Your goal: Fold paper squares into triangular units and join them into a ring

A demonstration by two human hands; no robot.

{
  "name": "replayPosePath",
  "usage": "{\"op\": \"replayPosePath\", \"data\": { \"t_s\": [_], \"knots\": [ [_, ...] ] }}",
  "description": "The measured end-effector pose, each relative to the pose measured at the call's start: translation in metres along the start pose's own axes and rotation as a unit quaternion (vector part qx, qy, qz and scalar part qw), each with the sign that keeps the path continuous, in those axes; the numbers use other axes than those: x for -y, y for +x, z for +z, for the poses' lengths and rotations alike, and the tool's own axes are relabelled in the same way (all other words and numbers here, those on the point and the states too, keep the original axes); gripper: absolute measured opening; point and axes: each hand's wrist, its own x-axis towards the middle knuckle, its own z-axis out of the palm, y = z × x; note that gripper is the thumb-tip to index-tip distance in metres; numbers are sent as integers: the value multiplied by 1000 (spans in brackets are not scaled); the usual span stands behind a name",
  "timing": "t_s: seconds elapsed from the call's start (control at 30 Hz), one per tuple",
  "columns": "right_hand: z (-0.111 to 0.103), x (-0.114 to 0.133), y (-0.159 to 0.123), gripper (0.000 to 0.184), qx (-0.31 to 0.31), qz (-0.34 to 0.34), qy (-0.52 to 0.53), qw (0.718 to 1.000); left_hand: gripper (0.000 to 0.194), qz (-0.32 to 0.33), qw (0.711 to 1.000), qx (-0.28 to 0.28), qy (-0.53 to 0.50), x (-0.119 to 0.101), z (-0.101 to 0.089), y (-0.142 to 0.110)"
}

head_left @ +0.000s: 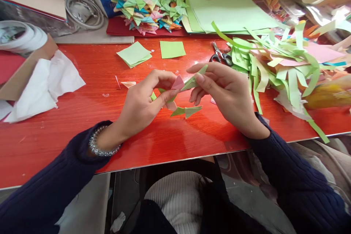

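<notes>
Between the thumb and fingers of my left hand (145, 98) is a folded pink paper piece (178, 82), with green and peach paper partly hidden behind the thumb. My right hand (227, 95) pinches a folded light green paper piece (193, 80), whose narrow end touches the pink one. Just below the hands a green folded paper piece (186, 111) shows; whether it hangs from the left hand or lies on the table I cannot tell. A small peach folded piece (128, 84) lies left of my left hand.
Green paper squares (134, 55) and a single square (172, 49) lie beyond the hands. Scissors (221, 55) rest beside a heap of paper strips (274, 58). Folded-paper star rings (148, 7) and green sheets (230, 12) are at the back; white tissue (44, 84) is left.
</notes>
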Motion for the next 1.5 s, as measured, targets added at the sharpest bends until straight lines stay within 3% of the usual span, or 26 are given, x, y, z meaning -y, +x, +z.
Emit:
{"op": "replayPosePath", "data": {
  "t_s": [0.23,0.53,0.8,0.97,1.27,1.5],
  "knots": [
    [-1,-4,2,28,5,31,29,999,17,-48,998,11,-29,-1,-3,2],
    [-2,-5,3,25,9,29,36,999,13,-48,995,23,-86,0,-2,5],
    [-4,-7,5,39,52,76,88,992,14,-38,995,19,-86,1,-3,5],
    [-1,-5,3,24,28,57,66,996,13,-53,995,24,-77,-2,-2,4],
    [5,-3,3,26,-12,46,59,997,14,-70,994,45,-66,-4,-2,3],
    [5,-4,1,33,-18,38,53,998,14,-54,995,24,-85,-3,-1,4]
  ]
}}
